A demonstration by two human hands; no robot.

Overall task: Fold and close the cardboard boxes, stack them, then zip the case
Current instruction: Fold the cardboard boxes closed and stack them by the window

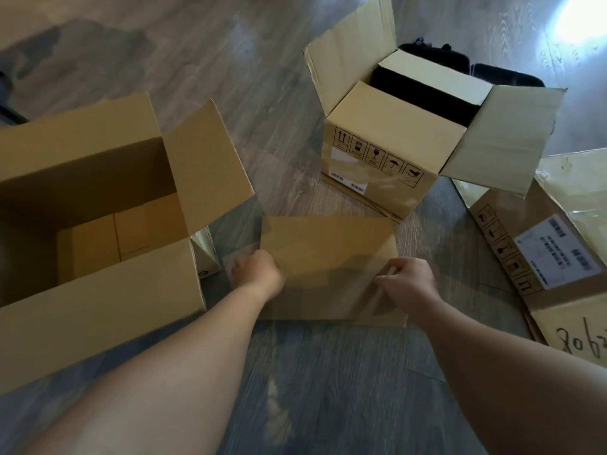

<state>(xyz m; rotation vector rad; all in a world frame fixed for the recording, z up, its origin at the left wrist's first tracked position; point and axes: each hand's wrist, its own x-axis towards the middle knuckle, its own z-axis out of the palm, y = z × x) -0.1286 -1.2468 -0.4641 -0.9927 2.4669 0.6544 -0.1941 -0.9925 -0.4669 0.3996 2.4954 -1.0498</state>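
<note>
— Hands first: left hand (259,274) curls over the small box (328,257) at its left edge, right hand (407,284) pinches a flap near the right corner. Box sits on the floor (328,389), centre frame.

— How to close it well?

— I'd press both sides level, crease along the fold, keep corners square.

— Others?

— Big box (98,208) gapes at left; printed box (387,152) is open, upper centre. Motion blur hides the flaps.
</note>
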